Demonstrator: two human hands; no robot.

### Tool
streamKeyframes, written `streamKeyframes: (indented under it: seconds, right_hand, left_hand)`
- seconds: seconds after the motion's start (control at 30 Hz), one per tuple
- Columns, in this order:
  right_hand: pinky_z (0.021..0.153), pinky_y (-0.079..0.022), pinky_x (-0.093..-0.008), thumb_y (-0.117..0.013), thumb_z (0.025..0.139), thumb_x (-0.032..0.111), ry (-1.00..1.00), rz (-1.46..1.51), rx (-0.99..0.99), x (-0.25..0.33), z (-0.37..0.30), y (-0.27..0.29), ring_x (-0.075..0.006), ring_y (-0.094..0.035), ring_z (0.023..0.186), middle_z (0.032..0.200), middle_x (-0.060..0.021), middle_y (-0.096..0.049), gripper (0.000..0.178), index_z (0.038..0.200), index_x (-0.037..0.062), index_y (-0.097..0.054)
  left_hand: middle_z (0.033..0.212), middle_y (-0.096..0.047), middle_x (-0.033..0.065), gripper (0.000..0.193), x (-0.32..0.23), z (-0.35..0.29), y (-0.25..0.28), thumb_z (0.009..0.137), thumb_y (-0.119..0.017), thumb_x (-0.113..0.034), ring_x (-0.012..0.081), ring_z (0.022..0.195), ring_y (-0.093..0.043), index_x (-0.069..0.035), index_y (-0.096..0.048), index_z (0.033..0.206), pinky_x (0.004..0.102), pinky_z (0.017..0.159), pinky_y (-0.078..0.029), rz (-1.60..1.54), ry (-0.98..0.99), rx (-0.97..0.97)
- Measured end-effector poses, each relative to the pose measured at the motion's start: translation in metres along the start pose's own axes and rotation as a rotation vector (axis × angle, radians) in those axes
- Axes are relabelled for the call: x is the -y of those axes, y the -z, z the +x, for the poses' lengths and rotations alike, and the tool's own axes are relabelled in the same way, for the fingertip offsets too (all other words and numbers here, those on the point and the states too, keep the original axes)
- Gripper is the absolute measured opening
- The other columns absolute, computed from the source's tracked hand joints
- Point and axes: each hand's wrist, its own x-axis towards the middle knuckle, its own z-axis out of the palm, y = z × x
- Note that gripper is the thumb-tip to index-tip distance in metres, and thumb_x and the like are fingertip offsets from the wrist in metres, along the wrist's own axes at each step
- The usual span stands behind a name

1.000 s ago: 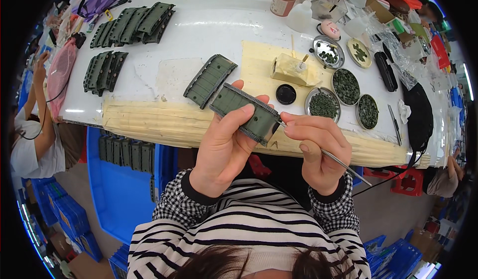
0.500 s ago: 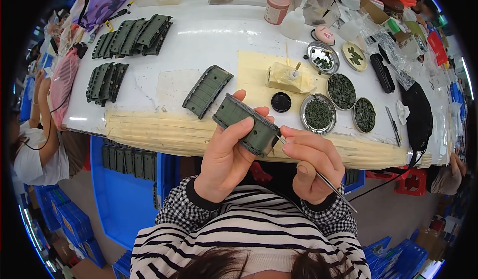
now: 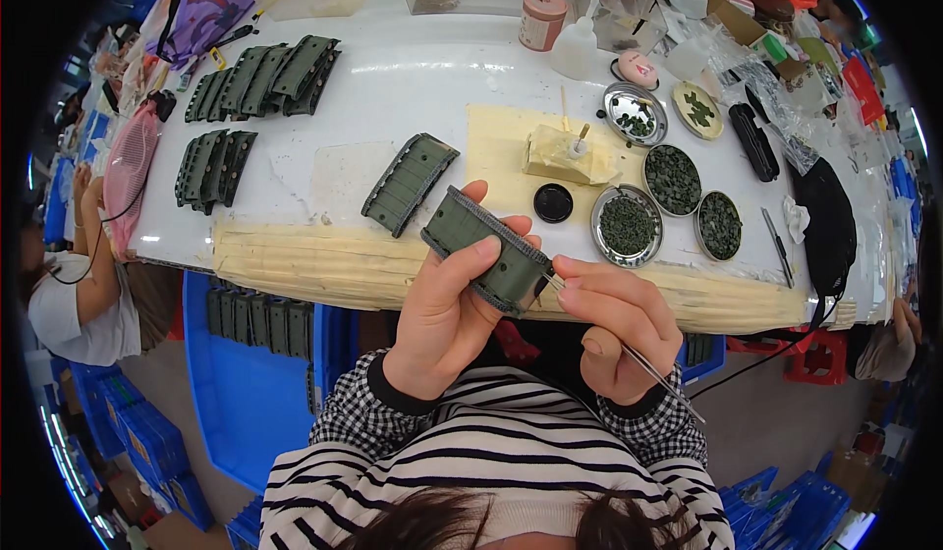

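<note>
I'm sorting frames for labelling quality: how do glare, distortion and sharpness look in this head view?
Head view: strong fisheye, the white table edge bows and corners go black; ceiling light glares off the tabletop's far half; the left hand, the right hand and the green ridged part are sharp and evenly lit; things near the rim are squeezed and hard to read.

A dark green ribbed plastic part (image 3: 486, 250) is held tilted, thin metal tweezers (image 3: 629, 354) touching its lower end.
</note>
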Motion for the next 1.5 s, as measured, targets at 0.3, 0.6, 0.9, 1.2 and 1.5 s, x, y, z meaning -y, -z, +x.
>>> streamKeyframes:
  seconds: [0.3,0.6,0.9,1.2,1.5]
  right_hand:
    - [0.083,-0.056,-0.0352,-0.064,0.087,0.003,0.027,-0.057,-0.057,-0.002,-0.005,-0.006,-0.0301,-0.066,0.098,0.111,-0.0214,-0.064,0.023,0.109,-0.0037,-0.062]
    - [0.081,-0.057,-0.0348,-0.055,0.096,0.009,0.023,-0.045,-0.144,-0.007,-0.007,-0.015,-0.0326,-0.068,0.097,0.106,-0.0215,-0.064,0.019,0.105,-0.0060,-0.061]
    - [0.079,-0.058,-0.0339,-0.051,0.098,0.011,-0.027,-0.019,-0.192,-0.004,-0.005,-0.020,-0.0319,-0.068,0.096,0.102,-0.0196,-0.064,0.019,0.101,-0.0048,-0.062]
    - [0.083,-0.056,-0.0357,-0.055,0.096,0.012,-0.028,0.044,-0.164,-0.008,-0.007,-0.015,-0.0317,-0.068,0.097,0.105,-0.0197,-0.064,0.020,0.105,-0.0040,-0.063]
    - [0.086,-0.055,-0.0359,-0.062,0.088,0.006,0.016,0.046,-0.113,-0.012,-0.013,-0.013,-0.0318,-0.065,0.102,0.110,-0.0199,-0.063,0.024,0.111,-0.0034,-0.062]
  left_hand:
    - [0.124,-0.055,0.0136,0.055,0.006,0.001,0.000,0.094,-0.054,-0.006,0.0248,0.116,-0.057,-0.017,-0.031,0.143,0.0401,0.095,-0.053,-0.072,0.019,-0.008]
    - [0.124,-0.055,0.0131,0.053,0.007,0.002,0.002,0.095,-0.053,-0.006,0.0240,0.117,-0.056,-0.018,-0.031,0.142,0.0399,0.095,-0.053,-0.122,0.030,-0.011]
    - [0.121,-0.057,0.0132,0.051,0.008,0.001,0.000,0.094,-0.053,-0.006,0.0230,0.114,-0.058,-0.014,-0.035,0.141,0.0382,0.098,-0.050,-0.139,0.007,-0.012]
    - [0.124,-0.055,0.0135,0.050,0.006,0.001,0.002,0.095,-0.053,-0.006,0.0241,0.115,-0.058,-0.016,-0.033,0.140,0.0390,0.092,-0.054,-0.131,0.036,-0.042]
    - [0.124,-0.055,0.0142,0.050,0.006,0.000,0.001,0.095,-0.053,-0.006,0.0243,0.115,-0.058,-0.015,-0.033,0.140,0.0388,0.091,-0.054,-0.115,0.051,-0.049]
